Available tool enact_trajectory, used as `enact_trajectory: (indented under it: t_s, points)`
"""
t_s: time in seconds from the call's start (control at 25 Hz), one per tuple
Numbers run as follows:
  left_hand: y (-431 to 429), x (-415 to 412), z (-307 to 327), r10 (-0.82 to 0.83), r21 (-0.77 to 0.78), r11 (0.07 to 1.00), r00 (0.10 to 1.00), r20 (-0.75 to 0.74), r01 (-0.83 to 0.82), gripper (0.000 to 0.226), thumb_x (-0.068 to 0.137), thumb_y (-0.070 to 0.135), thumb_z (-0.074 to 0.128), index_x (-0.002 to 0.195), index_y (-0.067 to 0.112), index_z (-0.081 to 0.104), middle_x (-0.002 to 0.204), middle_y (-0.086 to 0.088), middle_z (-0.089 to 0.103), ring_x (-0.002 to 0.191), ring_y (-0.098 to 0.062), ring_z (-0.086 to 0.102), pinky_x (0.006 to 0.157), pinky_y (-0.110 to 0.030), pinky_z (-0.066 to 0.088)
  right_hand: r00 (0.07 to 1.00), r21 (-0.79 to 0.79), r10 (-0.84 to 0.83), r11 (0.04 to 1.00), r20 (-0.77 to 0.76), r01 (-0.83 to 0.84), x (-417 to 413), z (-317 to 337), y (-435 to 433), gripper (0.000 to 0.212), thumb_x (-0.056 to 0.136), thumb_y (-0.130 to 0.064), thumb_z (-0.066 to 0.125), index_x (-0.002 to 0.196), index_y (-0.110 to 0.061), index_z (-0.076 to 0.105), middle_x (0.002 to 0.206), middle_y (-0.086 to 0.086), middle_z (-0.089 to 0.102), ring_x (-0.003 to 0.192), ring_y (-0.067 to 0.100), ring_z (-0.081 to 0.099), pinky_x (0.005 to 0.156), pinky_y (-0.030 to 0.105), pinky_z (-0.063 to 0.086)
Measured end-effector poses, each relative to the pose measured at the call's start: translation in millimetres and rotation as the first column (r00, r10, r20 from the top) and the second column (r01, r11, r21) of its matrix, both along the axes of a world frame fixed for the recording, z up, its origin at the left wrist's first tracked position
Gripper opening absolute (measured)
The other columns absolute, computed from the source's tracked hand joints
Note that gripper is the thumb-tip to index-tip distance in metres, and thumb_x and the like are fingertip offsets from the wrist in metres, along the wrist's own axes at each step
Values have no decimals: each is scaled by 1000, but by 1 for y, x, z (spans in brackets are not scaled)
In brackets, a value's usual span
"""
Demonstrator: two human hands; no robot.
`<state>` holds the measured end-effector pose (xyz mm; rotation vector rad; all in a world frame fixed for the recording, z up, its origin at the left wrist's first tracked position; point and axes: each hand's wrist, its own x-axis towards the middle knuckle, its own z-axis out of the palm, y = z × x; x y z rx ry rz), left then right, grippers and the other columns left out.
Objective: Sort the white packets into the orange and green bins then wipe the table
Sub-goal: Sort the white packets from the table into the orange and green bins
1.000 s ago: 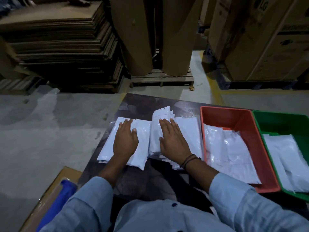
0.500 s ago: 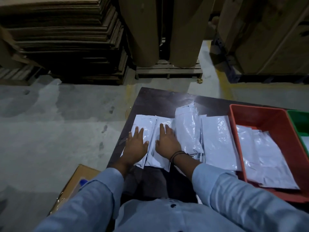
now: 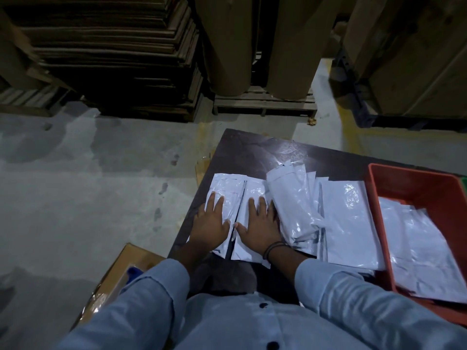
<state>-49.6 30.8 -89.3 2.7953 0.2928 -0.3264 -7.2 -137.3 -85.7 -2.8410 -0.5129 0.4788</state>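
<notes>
White plastic lies under both palms: the left hand [image 3: 211,223] rests flat, fingers spread, on the leftmost packet [image 3: 227,190], and the right hand [image 3: 257,227] lies flat and spread on the packet beside it [image 3: 254,192], pinching nothing. A dark gap separates the two packets. Just right of the right hand a thick pile [image 3: 294,205] slants across more packets, and a broad packet [image 3: 350,218] lies next to the orange bin [image 3: 414,180], which holds sorted packets [image 3: 417,251]. Only a sliver of the green bin shows at the frame edge. A second ago the hands sat wider apart on the spread, the right one on the middle pile; both have since shifted to the table's [image 3: 252,145] left end. Judging from that, the leftmost pair is next to be sorted, and wiping is far off
</notes>
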Motion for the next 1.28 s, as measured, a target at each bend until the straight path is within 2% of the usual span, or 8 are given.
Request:
enact_trajectory:
  t_s: [0.08, 0.2, 0.4, 0.56, 0.64, 0.92, 1.04, 1.28]
  points:
    - [-2, 1, 3, 28, 11, 1000, 1000, -4, -28, 74, 102, 40, 46, 163, 21, 10, 172, -4, -5, 149, -38, 30, 120, -53, 30, 1000, 19, 9, 1000, -13, -9, 3, 1, 2, 90, 97, -63, 38, 160, -13, -2, 165, 23, -9, 153, 43, -5, 123, 55, 1]
    - [-6, 1, 9, 43, 28, 999, 999, 2, -43, 70, 104, 34, 44, 164, 22, 10, 172, -5, -6, 149, -38, 28, 121, -52, 28, 998, -40, 63, 997, -20, -63, 2, 3, 3, 86, 98, -49, 42, 160, -13, -5, 164, 26, -13, 150, 50, -6, 121, 61, 3]
    - [-13, 0, 17, 62, 69, 996, 998, 20, -63, 67, 105, 31, 41, 164, 23, 10, 172, -5, -6, 148, -36, 30, 120, -50, 29, 990, -54, 133, 989, -50, -135, -1, 8, 1, 94, 92, -44, 54, 160, -15, -4, 166, 21, -7, 150, 50, -3, 120, 61, 8]
    - [-13, -1, 22, 91, 88, 991, 993, 79, -98, 64, 106, 33, 37, 164, 22, 11, 172, -7, -4, 151, -32, 29, 121, -46, 29, 982, -14, 185, 983, 35, -185, -3, 18, -1, 88, 92, -39, 55, 160, -18, 4, 168, 15, 0, 153, 44, 1, 120, 57, 16]
    - [-13, 0, 27, 117, 88, 988, 987, 114, -127, 63, 106, 34, 36, 163, 19, 14, 172, -9, 0, 153, -33, 26, 121, -46, 29, 982, 24, 172, 984, 81, -174, -3, 25, -1, 80, 94, -36, 50, 160, -20, 7, 168, 13, 2, 154, 41, 0, 119, 57, 20]
    - [-23, 14, 61, 284, -90, 958, 943, 175, -272, 63, 104, 27, 47, 161, 16, 24, 171, -11, 9, 145, -45, 33, 117, -53, 31, 976, 175, 100, 975, 195, -135, 1, 66, -6, 70, 97, -36, 44, 159, -20, 15, 168, 11, 6, 155, 38, 1, 120, 59, 19]
    - [-36, 23, 76, 283, -126, 957, 933, 222, -260, 62, 104, 25, 47, 160, 15, 25, 170, -12, 11, 145, -45, 32, 118, -52, 31, 975, 214, 58, 971, 214, -105, 3, 81, -13, 71, 95, -32, 45, 159, -19, 17, 168, 11, 7, 155, 37, 0, 117, 60, 22]
    - [-72, 40, 96, 208, -164, 972, 942, 264, -169, 61, 105, 25, 46, 161, 15, 23, 171, -12, 10, 152, -41, 23, 122, -52, 25, 959, 195, -40, 981, 280, -16, 13, 102, -53, 70, 94, -29, 45, 159, -20, 19, 168, 10, 9, 155, 36, 0, 117, 59, 23]
